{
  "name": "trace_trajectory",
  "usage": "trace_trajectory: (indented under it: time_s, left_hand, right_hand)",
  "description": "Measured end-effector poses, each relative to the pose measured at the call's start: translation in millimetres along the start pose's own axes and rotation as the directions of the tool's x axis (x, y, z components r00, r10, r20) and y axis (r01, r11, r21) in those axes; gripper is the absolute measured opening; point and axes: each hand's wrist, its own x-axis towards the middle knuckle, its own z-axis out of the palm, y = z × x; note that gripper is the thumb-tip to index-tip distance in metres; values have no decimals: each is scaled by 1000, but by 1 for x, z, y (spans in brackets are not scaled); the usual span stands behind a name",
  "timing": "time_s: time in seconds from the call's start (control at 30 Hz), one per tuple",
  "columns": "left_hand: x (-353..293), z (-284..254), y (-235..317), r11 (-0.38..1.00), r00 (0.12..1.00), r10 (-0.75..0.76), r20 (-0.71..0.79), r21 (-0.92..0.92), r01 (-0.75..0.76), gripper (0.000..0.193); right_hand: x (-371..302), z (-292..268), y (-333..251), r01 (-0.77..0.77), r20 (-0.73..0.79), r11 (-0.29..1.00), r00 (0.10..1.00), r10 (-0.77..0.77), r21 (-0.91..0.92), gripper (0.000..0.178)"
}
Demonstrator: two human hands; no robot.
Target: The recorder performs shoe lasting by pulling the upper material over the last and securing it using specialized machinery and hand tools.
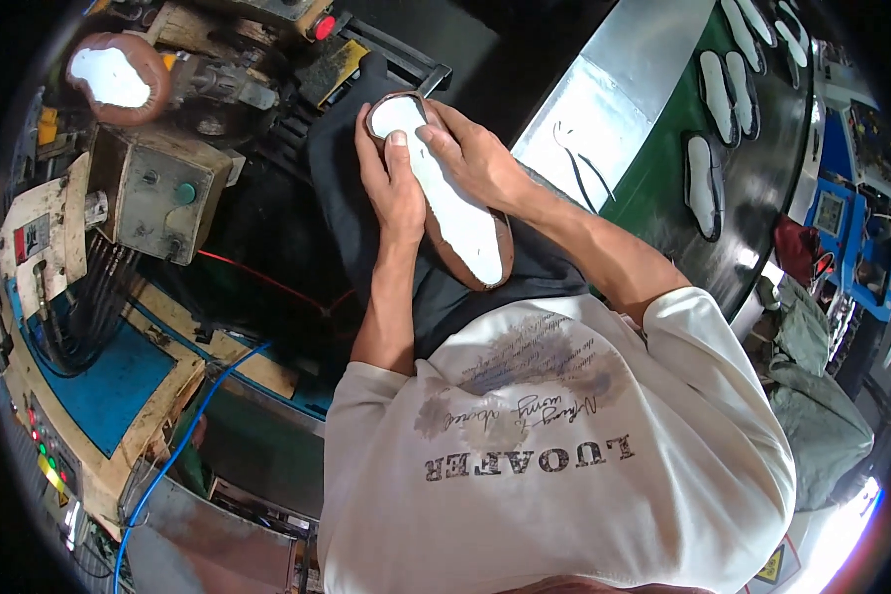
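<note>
Over my lap I hold a brown shoe upper (463,230), its white insole board side facing up. The heel end points away from me and the broader toe end lies nearest my shirt. My left hand (394,188) wraps the left edge near the heel, thumb pressed on the white board. From the right side my right hand (475,156) grips the heel, its thumb also on the board and its fingers partly hidden around the edge. A second brown shoe upper (119,79) with a white bottom sits on the machine at the far left.
A control box (158,193) with a green button stands at left, near a red button (322,27). Thin dark straps or a tool (589,176) lie on the metal ledge (604,104). Several dark shoes (705,188) rest on the green conveyor (653,163). A blue hose (183,436) runs lower left.
</note>
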Motion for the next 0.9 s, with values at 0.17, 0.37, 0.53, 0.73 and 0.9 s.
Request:
trace_trajectory:
  time_s: [0.17, 0.37, 0.53, 0.73, 0.9]
  left_hand:
    - [18, 8, -6, 993, 985, 11, -172, -113, -31, 63]
    - [45, -28, 2, 969, 977, 107, -186, 240, -60, 44]
    - [49, -52, -2, 912, 958, 230, -171, 381, -150, 35]
    - [76, -116, 13, 975, 970, 135, -203, 203, -93, 38]
    - [202, -236, 115, 907, 904, 147, -401, -309, -284, 60]
  right_hand:
    - [-56, -18, -20, 324, 123, 797, 944, -306, -510, 86]
    - [-96, -15, 5, 419, 267, 589, 905, -330, -691, 83]
    - [-84, -20, 6, 532, 359, 524, 843, -400, -665, 74]
    - [-66, -44, -25, 518, 357, 646, 855, -375, -560, 64]
    - [-25, -57, -80, 547, 204, 573, 807, -554, -610, 61]
